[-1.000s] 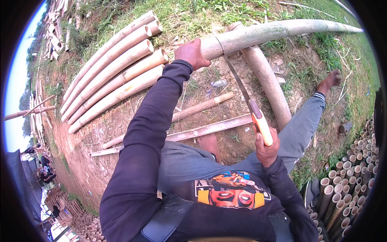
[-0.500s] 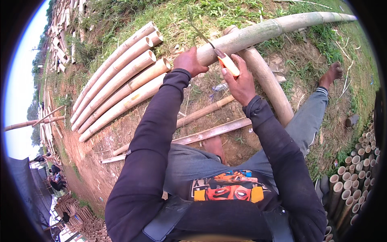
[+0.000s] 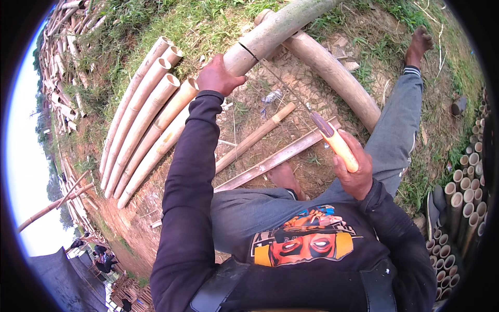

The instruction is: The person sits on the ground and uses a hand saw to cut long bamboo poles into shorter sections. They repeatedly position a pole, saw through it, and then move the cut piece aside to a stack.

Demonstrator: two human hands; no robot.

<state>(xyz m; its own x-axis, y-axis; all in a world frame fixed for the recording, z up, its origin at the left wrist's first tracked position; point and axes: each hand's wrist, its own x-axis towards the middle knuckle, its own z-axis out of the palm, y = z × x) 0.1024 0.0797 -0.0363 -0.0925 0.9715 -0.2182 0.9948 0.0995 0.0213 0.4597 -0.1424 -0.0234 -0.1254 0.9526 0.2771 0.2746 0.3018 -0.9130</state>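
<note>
A thick bamboo pole (image 3: 285, 30) runs from the middle to the upper right, resting across another bamboo pole (image 3: 338, 78) on the ground. My left hand (image 3: 220, 77) grips its near end, fingers wrapped over the top. Just right of that hand, a dark cut line crosses the pole. My right hand (image 3: 356, 165) is closed round the pale orange-tipped handle of a hand saw (image 3: 338, 144). The saw's thin blade stretches up and left, its far part meeting the pole at the cut.
Several cut bamboo lengths (image 3: 136, 122) lie side by side at left. Two split pieces, one a bamboo strip (image 3: 275, 161), lie before my legs. Stacked bamboo tubes (image 3: 462, 208) stand at lower right. A larger bamboo pile (image 3: 65, 67) and a dark tarp (image 3: 57, 278) are farther off.
My right hand has drawn the saw back toward my body, down and right. A cut line now shows on the pole. My left hand stays on its end; the view has shifted.
</note>
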